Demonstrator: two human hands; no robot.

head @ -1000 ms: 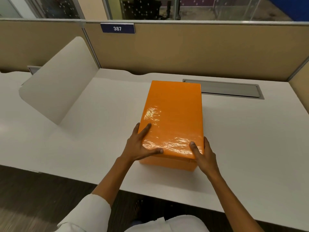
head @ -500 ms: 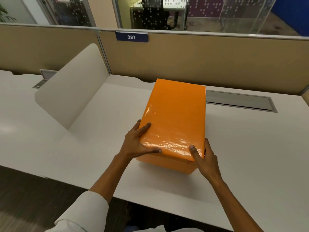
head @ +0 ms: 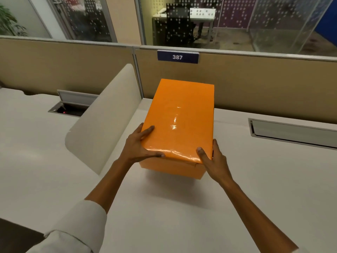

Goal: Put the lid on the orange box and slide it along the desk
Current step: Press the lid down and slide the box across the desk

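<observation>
Head view: orange box (head: 171,167), lid (head: 179,121) fitted, is clasped at its near corners by left hand (head: 138,146) and right hand (head: 215,159) on the desk (head: 164,207). If pushed further, the partition (head: 264,83) could be struck.

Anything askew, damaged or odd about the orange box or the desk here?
Nothing stands out. The lid sits flush on the orange box, no dents or tears visible. The left hand and right hand grip its near corners on the desk.
</observation>
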